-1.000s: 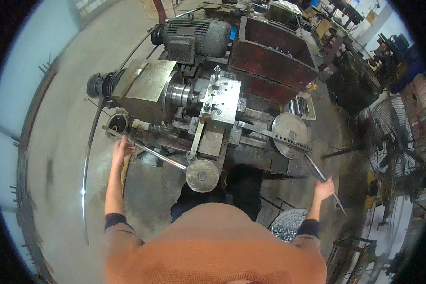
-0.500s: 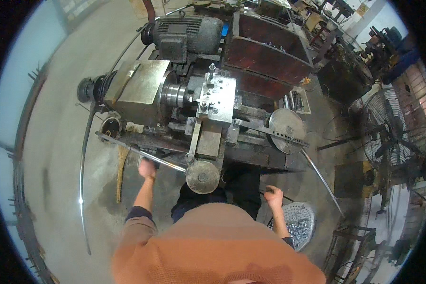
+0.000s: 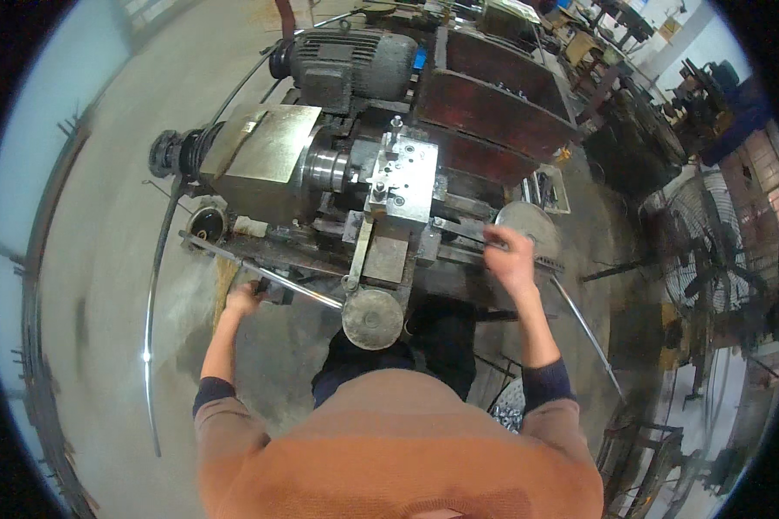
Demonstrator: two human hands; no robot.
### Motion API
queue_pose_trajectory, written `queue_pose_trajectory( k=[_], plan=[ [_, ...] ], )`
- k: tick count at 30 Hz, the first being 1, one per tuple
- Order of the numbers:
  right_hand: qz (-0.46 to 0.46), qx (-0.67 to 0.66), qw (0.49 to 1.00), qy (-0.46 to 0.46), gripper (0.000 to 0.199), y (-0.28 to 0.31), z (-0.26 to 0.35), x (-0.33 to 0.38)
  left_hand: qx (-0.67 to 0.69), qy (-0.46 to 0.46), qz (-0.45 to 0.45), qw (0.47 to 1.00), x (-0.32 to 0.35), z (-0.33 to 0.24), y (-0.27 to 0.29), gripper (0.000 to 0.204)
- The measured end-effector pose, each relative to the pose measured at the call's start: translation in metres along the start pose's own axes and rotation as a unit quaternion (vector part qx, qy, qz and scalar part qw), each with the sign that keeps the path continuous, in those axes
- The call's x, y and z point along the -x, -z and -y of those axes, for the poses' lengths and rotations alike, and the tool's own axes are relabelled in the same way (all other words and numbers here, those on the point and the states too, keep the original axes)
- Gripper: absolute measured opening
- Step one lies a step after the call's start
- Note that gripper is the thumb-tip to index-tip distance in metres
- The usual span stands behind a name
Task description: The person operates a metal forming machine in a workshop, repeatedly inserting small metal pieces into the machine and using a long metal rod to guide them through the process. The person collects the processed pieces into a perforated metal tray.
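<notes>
Right hand is up at the right side of the lathe, fingers curled around a thin rod that lies across the bed just left of the grey round wheel; the hand sits just in front of that wheel, and whether it touches it I cannot tell. Left hand is low on the near left, closed on a dark lever under the long bar that runs slantwise along the front of the machine. Both arms are in dark cuffs and an orange top.

Between the hands sits the slide, with a round handwheel at its near end and the square tool block at its far end. Left of the block is the shiny chuck against the boxy, tan-grey headstock. A grey motor sits at the far side, and a dark red tray at the far right.

No labels or packages can be made out. A small blue patch shows beside the motor, too small to tell what it is.

Floor is bare grey concrete, with a thin curved rod lying on the left. A caged fan stands at the right, with dark workshop clutter beyond it.
</notes>
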State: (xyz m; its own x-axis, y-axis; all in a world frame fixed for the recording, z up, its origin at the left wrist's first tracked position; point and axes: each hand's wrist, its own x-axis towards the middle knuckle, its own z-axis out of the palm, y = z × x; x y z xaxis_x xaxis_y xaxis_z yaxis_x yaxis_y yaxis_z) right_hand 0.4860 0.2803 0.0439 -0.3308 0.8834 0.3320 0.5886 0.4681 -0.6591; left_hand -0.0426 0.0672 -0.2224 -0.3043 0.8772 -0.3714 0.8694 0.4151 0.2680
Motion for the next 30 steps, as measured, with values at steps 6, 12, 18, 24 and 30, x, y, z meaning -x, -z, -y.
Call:
queue_pose_trajectory(
  k=[6, 12, 18, 24, 30],
  plan=[
    [0.045, -0.006, 0.973, 0.227, 0.031, -0.088, 0.091, -0.103, 0.067, 0.097, -0.226, 0.967, 0.097, -0.04, 0.171, 0.037],
    [0.144, 0.103, 0.973, 0.147, 0.02, -0.152, 0.119, -0.132, -0.013, 0.122, -0.468, 0.875, 0.175, 0.002, 0.2, 0.036],
    [0.208, 0.119, 0.965, 0.109, 0.023, -0.159, 0.123, -0.133, -0.126, 0.337, -0.261, 0.896, 0.152, 0.064, 0.197, 0.025],
    [0.214, 0.127, 0.962, 0.113, 0.024, -0.158, 0.124, -0.133, -0.067, 0.328, -0.338, 0.88, 0.146, 0.065, 0.18, 0.025],
    [0.215, 0.163, 0.956, 0.118, 0.024, -0.155, 0.122, -0.133, 0.019, 0.336, -0.309, 0.89, 0.168, -0.068, 0.146, 0.037]
  ],
)
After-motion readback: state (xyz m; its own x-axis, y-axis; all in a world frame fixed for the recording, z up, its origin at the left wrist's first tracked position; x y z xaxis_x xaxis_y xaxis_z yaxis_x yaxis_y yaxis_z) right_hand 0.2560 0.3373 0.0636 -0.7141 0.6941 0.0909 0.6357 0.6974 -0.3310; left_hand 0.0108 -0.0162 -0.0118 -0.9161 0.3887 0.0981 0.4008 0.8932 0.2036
